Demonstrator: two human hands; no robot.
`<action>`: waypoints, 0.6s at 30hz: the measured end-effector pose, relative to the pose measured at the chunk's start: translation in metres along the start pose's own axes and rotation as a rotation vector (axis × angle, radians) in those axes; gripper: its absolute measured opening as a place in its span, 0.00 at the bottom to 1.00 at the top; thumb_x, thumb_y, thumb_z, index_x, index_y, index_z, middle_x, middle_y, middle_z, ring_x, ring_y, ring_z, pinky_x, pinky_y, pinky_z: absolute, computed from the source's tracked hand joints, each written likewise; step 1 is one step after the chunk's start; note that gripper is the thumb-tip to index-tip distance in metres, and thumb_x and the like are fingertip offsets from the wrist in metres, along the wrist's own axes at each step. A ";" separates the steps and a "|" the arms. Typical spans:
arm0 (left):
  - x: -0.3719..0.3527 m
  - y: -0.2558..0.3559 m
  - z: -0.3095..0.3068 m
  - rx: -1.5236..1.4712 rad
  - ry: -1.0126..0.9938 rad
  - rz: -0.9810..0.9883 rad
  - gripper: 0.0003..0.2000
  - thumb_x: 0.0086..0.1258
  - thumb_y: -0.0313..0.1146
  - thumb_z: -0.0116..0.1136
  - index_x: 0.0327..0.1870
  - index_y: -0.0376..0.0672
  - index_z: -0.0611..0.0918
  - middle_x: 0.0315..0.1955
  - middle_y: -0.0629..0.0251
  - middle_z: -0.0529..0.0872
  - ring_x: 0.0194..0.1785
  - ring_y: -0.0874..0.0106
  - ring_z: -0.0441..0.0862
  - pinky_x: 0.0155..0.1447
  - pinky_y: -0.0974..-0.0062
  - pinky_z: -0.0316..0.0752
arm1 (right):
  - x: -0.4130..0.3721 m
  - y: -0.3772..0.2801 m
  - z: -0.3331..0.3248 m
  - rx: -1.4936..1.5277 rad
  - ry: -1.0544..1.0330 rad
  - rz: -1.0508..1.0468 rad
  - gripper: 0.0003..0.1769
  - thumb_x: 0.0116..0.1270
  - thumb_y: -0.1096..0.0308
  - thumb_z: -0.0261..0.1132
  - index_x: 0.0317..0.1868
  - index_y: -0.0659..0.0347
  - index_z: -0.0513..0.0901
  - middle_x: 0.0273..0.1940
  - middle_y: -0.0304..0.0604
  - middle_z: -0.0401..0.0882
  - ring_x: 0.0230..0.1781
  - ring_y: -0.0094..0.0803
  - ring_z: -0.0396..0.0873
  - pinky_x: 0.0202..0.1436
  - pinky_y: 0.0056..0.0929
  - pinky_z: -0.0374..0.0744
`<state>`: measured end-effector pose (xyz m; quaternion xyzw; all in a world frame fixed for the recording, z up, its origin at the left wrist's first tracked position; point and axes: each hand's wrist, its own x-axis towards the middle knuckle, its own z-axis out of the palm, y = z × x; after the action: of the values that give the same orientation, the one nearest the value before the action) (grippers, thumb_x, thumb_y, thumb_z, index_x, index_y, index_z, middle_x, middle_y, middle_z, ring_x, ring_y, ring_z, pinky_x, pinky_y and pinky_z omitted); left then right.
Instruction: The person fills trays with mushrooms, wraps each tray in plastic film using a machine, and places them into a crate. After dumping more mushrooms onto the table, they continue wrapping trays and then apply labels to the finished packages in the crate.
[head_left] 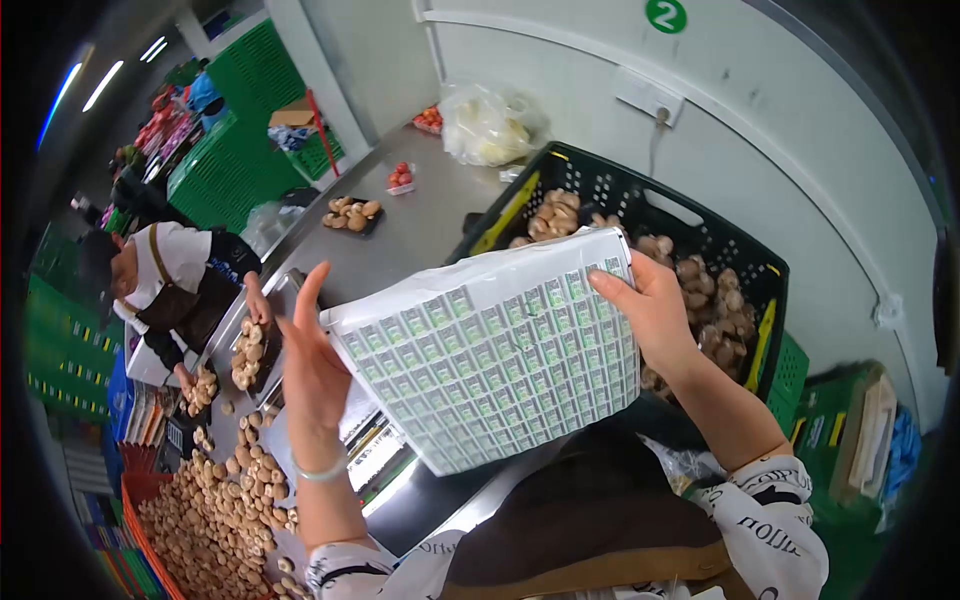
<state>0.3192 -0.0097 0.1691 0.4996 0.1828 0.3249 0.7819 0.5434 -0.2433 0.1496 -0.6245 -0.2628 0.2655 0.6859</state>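
A wide white sheet of labels [500, 345], printed with rows of small green and grey stickers, is tilted in front of me. My right hand [650, 305] grips its upper right corner, thumb on the printed face and the other fingers hidden behind. At the opposite edge, my left hand [315, 365] is open with fingers stretched upward, the palm right beside the sheet's left side. Behind the sheet stands a dark green crate [680, 205] of packed mushrooms [730, 300]. Part of a black-and-silver machine [385, 470] shows below the sheet.
Loose mushrooms [225, 510] fill the lower left beside an orange crate edge [135, 510]. A person [170, 270] across the steel table [400, 235] handles mushroom trays. A mushroom tray [352, 214], a tomato pack [400, 180] and a plastic bag [490, 125] lie further back.
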 end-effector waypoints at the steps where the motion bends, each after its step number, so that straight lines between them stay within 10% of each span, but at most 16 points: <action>1: -0.010 -0.011 0.007 0.101 0.064 0.015 0.33 0.70 0.35 0.59 0.73 0.43 0.57 0.41 0.60 0.85 0.45 0.72 0.84 0.48 0.78 0.77 | -0.012 0.003 -0.004 0.027 0.028 0.024 0.14 0.69 0.69 0.63 0.51 0.68 0.80 0.40 0.38 0.84 0.38 0.20 0.79 0.43 0.22 0.78; 2: -0.023 -0.026 0.006 0.213 -0.100 0.130 0.35 0.62 0.19 0.62 0.71 0.39 0.62 0.45 0.60 0.84 0.45 0.72 0.83 0.50 0.79 0.77 | -0.023 0.007 -0.008 0.053 0.055 0.047 0.13 0.69 0.69 0.63 0.51 0.68 0.80 0.40 0.38 0.84 0.38 0.20 0.79 0.43 0.22 0.78; 7: -0.029 -0.072 0.026 0.283 -0.104 -0.009 0.25 0.62 0.17 0.62 0.62 0.32 0.73 0.46 0.62 0.83 0.46 0.76 0.82 0.51 0.79 0.77 | -0.057 0.024 -0.045 -0.114 0.123 0.092 0.18 0.64 0.71 0.66 0.53 0.66 0.77 0.46 0.42 0.82 0.45 0.27 0.79 0.49 0.26 0.76; 10: -0.030 -0.089 0.038 0.287 -0.220 -0.054 0.22 0.63 0.18 0.62 0.60 0.33 0.74 0.46 0.63 0.83 0.46 0.77 0.81 0.51 0.80 0.76 | -0.071 0.016 -0.061 -0.996 0.437 -0.590 0.28 0.55 0.70 0.73 0.56 0.64 0.74 0.53 0.48 0.77 0.54 0.40 0.76 0.55 0.32 0.75; 18: -0.031 -0.101 0.066 0.310 -0.348 -0.159 0.19 0.65 0.19 0.60 0.57 0.32 0.74 0.42 0.62 0.85 0.43 0.78 0.83 0.49 0.81 0.77 | -0.067 0.033 -0.034 -1.074 -0.138 -0.400 0.19 0.55 0.57 0.72 0.40 0.60 0.78 0.38 0.45 0.81 0.40 0.43 0.80 0.42 0.38 0.76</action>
<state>0.3699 -0.1044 0.1061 0.6460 0.1319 0.1396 0.7387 0.5170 -0.3118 0.1115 -0.8047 -0.5177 0.0002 0.2906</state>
